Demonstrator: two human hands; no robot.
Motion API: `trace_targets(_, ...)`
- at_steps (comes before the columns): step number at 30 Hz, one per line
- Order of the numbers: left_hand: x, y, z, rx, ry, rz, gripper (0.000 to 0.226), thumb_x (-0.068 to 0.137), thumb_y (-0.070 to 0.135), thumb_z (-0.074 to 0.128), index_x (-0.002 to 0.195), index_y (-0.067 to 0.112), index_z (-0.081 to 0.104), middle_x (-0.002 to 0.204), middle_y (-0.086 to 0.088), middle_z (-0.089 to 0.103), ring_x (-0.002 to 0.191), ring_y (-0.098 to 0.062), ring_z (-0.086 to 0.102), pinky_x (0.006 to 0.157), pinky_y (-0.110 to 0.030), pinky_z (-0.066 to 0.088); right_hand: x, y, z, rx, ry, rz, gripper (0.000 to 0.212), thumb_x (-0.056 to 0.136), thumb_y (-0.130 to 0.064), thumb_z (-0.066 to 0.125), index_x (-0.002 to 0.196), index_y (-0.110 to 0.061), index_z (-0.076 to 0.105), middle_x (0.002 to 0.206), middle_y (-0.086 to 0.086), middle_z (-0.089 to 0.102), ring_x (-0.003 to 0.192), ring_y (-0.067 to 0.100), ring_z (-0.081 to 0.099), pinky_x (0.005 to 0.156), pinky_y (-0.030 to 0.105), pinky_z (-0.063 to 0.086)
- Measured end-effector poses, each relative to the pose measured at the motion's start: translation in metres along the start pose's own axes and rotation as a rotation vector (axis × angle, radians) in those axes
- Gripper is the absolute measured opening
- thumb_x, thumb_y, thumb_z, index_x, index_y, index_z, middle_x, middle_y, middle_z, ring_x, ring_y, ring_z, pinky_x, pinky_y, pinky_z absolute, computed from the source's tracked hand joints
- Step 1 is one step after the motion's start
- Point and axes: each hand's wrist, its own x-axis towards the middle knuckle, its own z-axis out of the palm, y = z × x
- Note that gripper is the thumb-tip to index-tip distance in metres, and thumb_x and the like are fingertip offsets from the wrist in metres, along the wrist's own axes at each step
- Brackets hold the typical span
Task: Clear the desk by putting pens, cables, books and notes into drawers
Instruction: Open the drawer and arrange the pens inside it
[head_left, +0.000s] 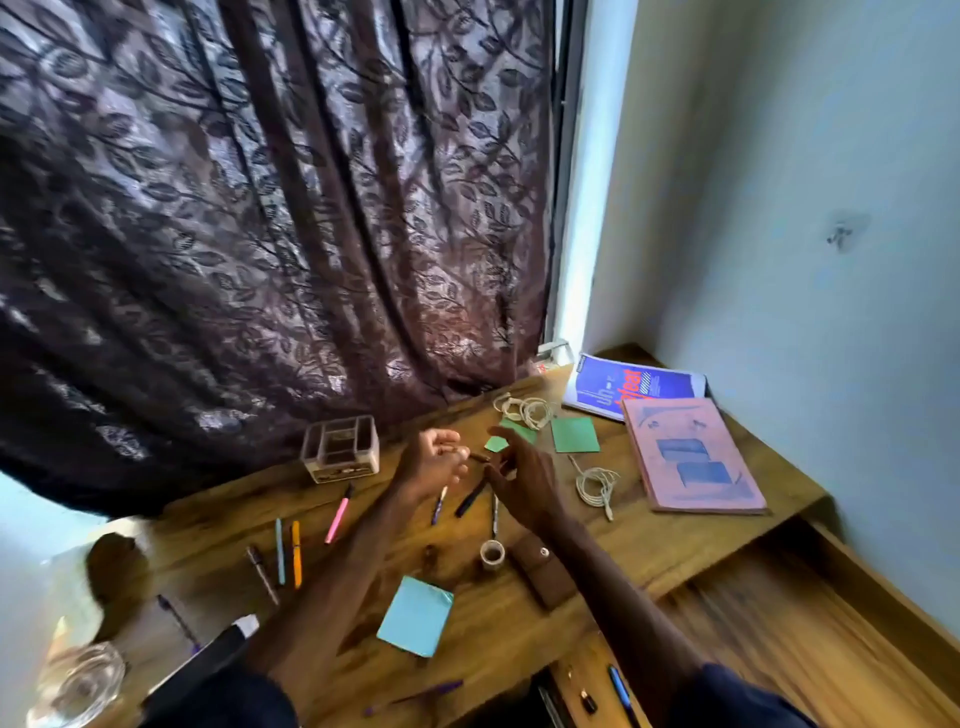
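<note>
Two hands meet over a cluttered wooden desk (639, 535) in front of a dark leaf-patterned curtain (260, 208).
A pink book (691, 457) overlaps a blue book (628, 387) at the far right corner. A blue sticky-note pad (415, 616) lies near the front, with a coiled white cable (595, 483) and a pink pen (338, 513) farther back. The left hand (431, 462) curls its fingers and pinches a short dark pen (479, 457). The right hand (524, 478) hovers just beside it, fingers spread and loosely bent, gripping nothing.
</note>
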Motion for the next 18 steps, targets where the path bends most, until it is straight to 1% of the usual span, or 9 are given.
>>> trace_targets(2, 0.006, 0.001, -0.029, -0.010, 0.037, 0.012, 0.030, 0.094, 0.004, 0.067, 0.122, 0.003, 0.056, 0.103, -0.016, 0.067, 0.063, -0.015, 0.062, 0.051, -0.024, 0.051, 0.017, -0.017, 0.010, -0.020, -0.036, -0.040, 0.055, 0.079, -0.010, 0.075, 0.133, -0.012, 0.061, 0.083, 0.004, 0.074, 0.077, 0.024, 0.071, 0.071, 0.035, 0.053)
trace_targets(4, 0.010, -0.006, -0.059, -0.003, 0.042, 0.014, 0.029, 0.093, 0.007, 0.069, 0.120, 0.006, 0.057, 0.103, -0.015, 0.069, 0.067, -0.016, 0.064, 0.053, -0.025, 0.051, 0.027, -0.031, 0.028, -0.050, -0.080, -0.036, 0.058, 0.083, -0.016, 0.075, 0.138, -0.014, 0.056, 0.089, 0.002, 0.075, 0.083, 0.023, 0.072, 0.073, 0.035, 0.054)
trace_targets(6, 0.011, -0.019, -0.084, 0.006, 0.040, -0.015, 0.029, 0.093, 0.008, 0.069, 0.120, 0.007, 0.057, 0.099, -0.012, 0.069, 0.068, -0.017, 0.064, 0.057, -0.028, 0.051, 0.029, -0.041, 0.046, -0.084, -0.127, -0.016, 0.061, 0.084, -0.017, 0.073, 0.142, -0.015, 0.053, 0.094, 0.004, 0.076, 0.086, 0.024, 0.072, 0.075, 0.035, 0.055)
trace_targets(8, 0.011, -0.039, -0.108, 0.009, 0.056, -0.049, 0.028, 0.093, 0.006, 0.069, 0.119, 0.005, 0.059, 0.096, -0.010, 0.068, 0.065, -0.017, 0.062, 0.059, -0.029, 0.050, 0.024, -0.050, 0.069, -0.091, -0.133, -0.024, 0.059, 0.083, -0.013, 0.071, 0.140, -0.012, 0.054, 0.093, 0.008, 0.075, 0.085, 0.029, 0.071, 0.074, 0.038, 0.055)
trace_targets(9, 0.010, -0.051, -0.118, 0.006, 0.066, -0.065, 0.028, 0.092, 0.005, 0.070, 0.118, 0.003, 0.060, 0.094, -0.011, 0.068, 0.062, -0.016, 0.061, 0.057, -0.027, 0.049, 0.019, -0.052, 0.081, -0.090, -0.137, -0.030, 0.058, 0.083, -0.011, 0.070, 0.138, -0.009, 0.055, 0.092, 0.009, 0.074, 0.084, 0.032, 0.070, 0.073, 0.039, 0.055)
trace_targets(11, 0.006, -0.072, -0.133, 0.013, 0.075, -0.097, 0.025, 0.091, 0.005, 0.071, 0.114, 0.003, 0.064, 0.086, -0.010, 0.068, 0.056, -0.013, 0.059, 0.051, -0.022, 0.046, 0.007, -0.056, 0.104, -0.108, -0.190, -0.012, 0.058, 0.082, -0.011, 0.070, 0.138, -0.007, 0.054, 0.095, 0.011, 0.073, 0.088, 0.032, 0.069, 0.077, 0.040, 0.055)
trace_targets(13, -0.002, -0.094, -0.148, 0.032, 0.083, -0.148, 0.021, 0.091, 0.006, 0.071, 0.111, 0.006, 0.065, 0.082, -0.008, 0.068, 0.055, -0.012, 0.058, 0.047, -0.019, 0.045, -0.006, -0.058, 0.128, -0.125, -0.273, 0.027, 0.059, 0.083, -0.013, 0.071, 0.139, -0.008, 0.053, 0.100, 0.010, 0.074, 0.094, 0.030, 0.070, 0.081, 0.038, 0.055)
trace_targets(16, -0.013, -0.120, -0.162, 0.046, 0.090, -0.228, 0.020, 0.092, 0.006, 0.069, 0.111, 0.005, 0.065, 0.086, -0.010, 0.069, 0.056, -0.012, 0.058, 0.045, -0.020, 0.044, -0.026, -0.062, 0.157, -0.113, -0.363, 0.092, 0.057, 0.084, -0.013, 0.070, 0.138, -0.007, 0.053, 0.101, 0.012, 0.074, 0.097, 0.032, 0.070, 0.082, 0.039, 0.054)
trace_targets(18, -0.018, -0.135, -0.172, 0.086, 0.104, -0.259, 0.020, 0.094, 0.008, 0.067, 0.114, 0.004, 0.067, 0.094, -0.014, 0.072, 0.062, -0.014, 0.060, 0.048, -0.021, 0.045, -0.033, -0.065, 0.175, -0.111, -0.394, 0.136, 0.048, 0.084, -0.011, 0.065, 0.131, -0.004, 0.055, 0.099, 0.016, 0.073, 0.095, 0.036, 0.069, 0.079, 0.042, 0.054)
